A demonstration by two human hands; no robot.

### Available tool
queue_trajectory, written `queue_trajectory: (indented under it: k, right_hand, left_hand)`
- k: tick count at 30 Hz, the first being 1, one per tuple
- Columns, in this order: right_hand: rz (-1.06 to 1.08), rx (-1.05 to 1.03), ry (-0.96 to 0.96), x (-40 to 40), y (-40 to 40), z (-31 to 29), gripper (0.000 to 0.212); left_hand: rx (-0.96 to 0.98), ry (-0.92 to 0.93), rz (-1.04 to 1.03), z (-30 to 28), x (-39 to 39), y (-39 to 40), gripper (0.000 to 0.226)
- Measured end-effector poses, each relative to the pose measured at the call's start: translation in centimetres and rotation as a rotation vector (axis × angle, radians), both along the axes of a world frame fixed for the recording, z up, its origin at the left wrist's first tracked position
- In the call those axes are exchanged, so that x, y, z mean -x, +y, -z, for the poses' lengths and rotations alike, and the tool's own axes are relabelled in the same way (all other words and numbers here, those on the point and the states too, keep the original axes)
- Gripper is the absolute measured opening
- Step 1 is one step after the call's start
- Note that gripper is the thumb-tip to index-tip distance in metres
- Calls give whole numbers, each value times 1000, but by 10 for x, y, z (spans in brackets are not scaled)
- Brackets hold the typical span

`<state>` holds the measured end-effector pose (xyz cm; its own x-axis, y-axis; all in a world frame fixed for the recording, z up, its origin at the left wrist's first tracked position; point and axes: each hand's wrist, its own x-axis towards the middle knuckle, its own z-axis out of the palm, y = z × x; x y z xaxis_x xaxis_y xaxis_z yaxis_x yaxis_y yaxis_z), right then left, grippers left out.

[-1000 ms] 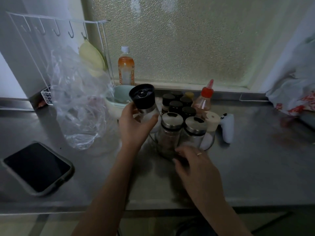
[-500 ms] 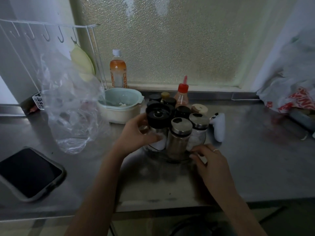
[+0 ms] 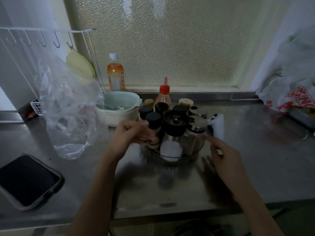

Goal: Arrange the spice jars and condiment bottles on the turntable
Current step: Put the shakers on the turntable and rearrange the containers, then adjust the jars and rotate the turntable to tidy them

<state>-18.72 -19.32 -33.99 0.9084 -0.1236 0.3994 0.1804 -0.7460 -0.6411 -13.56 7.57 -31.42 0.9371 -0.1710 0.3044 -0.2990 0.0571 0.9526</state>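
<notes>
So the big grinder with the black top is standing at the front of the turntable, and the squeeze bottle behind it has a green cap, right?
Not quite: in the head view the squeeze bottle has a red cap, not green. The rest holds. The big grinder with the black top does stand at the front of the turntable, with the squeeze bottle at the back, near the window.

A clear round turntable point(image 3: 172, 160) sat on the steel counter, packed with upright jars. A black-topped grinder point(image 3: 175, 123) holding white salt stood in front, black-capped jars point(image 3: 153, 118) to its left, a red-capped squeeze bottle point(image 3: 164, 95) behind.
</notes>
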Motion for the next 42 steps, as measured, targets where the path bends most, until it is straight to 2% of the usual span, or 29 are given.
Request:
queue_trajectory:
  k: [2,4,5,7,10,12,18,21,24,27,30,32,35,38,42]
  right_hand:
    - [102,-120,-134,16,4,0,32]
    - [156,-156,-294,36,18,1,25]
    - [132,-142,-318,43,28,3,25]
    - [-12,-58,-245,49,48,11,29]
    - [-210,84,-88,46,67,23,32]
    - [-219,69,-58,41,68,25,34]
    - [-122,74,-75,25,43,19,10]
    - [-131,67,-43,20,31,20,13]
    - [-155,58,-30,18,28,22,23]
    - [-172,59,-45,19,32,22,28]
    - [-156,47,-48,18,32,21,24]
    - [-131,20,-18,15,29,19,20]
    - [-93,-19,24,9,23,18,31]
    - [-34,-117,33,9,23,11,28]
    - [39,-300,-178,27,44,-3,30]
  left_hand:
    - [108,-42,-190,1,-3,4,39]
    - [184,-78,-435,5,-6,8,45]
    - [174,-86,-534,6,-7,7,42]
    - [90,-83,-619,9,-12,4,26]
    - [-8,-36,-563,15,-19,2,9]
    - [13,-2,-481,18,-22,2,18]
    - [-50,-24,-260,19,-21,-3,41]
    - [-201,-62,-259,26,-27,-4,56]
    - [-285,-106,-242,28,-32,-7,52]
    - [-278,-160,-342,27,-31,-15,35]
    - [-260,-150,-355,28,-30,-17,37]
    - [-284,-99,-272,32,-32,-13,44]
    - [-256,-50,-177,38,-36,-10,70]
    - [-199,-55,-106,37,-37,-10,80]
    - [-165,-87,-48,35,-38,-13,81]
